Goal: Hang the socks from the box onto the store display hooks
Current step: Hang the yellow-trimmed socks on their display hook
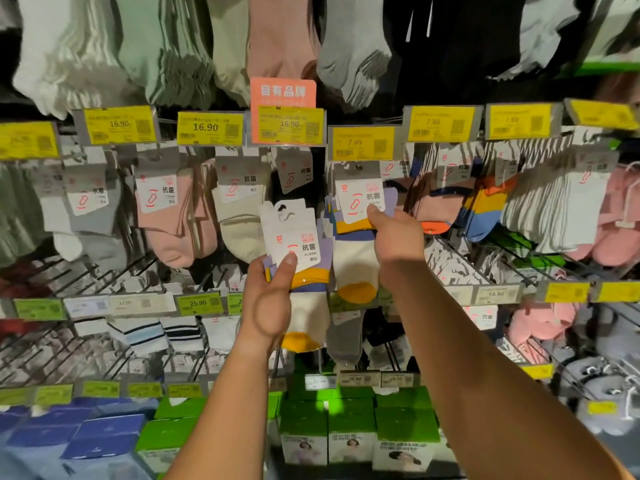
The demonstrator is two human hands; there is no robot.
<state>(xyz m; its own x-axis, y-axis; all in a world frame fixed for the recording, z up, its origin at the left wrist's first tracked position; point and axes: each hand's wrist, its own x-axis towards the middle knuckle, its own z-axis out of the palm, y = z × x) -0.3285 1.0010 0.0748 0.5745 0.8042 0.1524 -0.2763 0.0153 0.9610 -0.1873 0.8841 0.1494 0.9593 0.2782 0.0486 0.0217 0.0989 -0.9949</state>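
White-carded socks point(298, 258) in left hand point(268, 299), right hand point(398, 239) gripping hung pair point(356, 244)

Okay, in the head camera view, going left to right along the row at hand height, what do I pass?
Pink socks → cream socks → left hand holding a sock pack → right hand on the hanging sock pack → white sock stack.

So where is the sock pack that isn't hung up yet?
The loose sock pack is in the left hand, mid-frame in the head view, just left of the matching pack hanging under the 7.99 price tag, which the right hand holds.
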